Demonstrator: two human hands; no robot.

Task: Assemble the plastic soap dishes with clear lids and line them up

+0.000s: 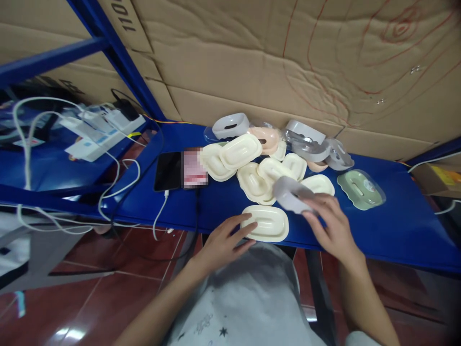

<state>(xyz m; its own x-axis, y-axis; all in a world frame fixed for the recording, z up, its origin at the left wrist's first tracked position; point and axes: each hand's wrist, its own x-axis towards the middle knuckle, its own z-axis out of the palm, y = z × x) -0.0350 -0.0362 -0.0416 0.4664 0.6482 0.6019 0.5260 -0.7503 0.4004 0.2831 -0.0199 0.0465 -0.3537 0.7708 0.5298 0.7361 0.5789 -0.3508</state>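
A cream oval soap dish (268, 225) lies at the front edge of the blue table. My left hand (236, 235) rests its spread fingers on that dish's left end. Between the thumb and fingers of my right hand (331, 223) is a grey-lilac soap dish part with a slot (291, 196), tilted and slightly blurred, just above the table. Behind it lie several overlapping cream dishes (240, 151). To the right of my right hand sits a green soap dish (360, 190) with a clear tray around it.
At the back stand grey slotted dishes (230, 126), a peach one (265, 137) and clear trays (336, 154). A black phone (168, 171) lies left, beside a blurred pink item (194, 168). White cables and a power strip (104, 132) are further left. Cardboard (252, 62) walls the back.
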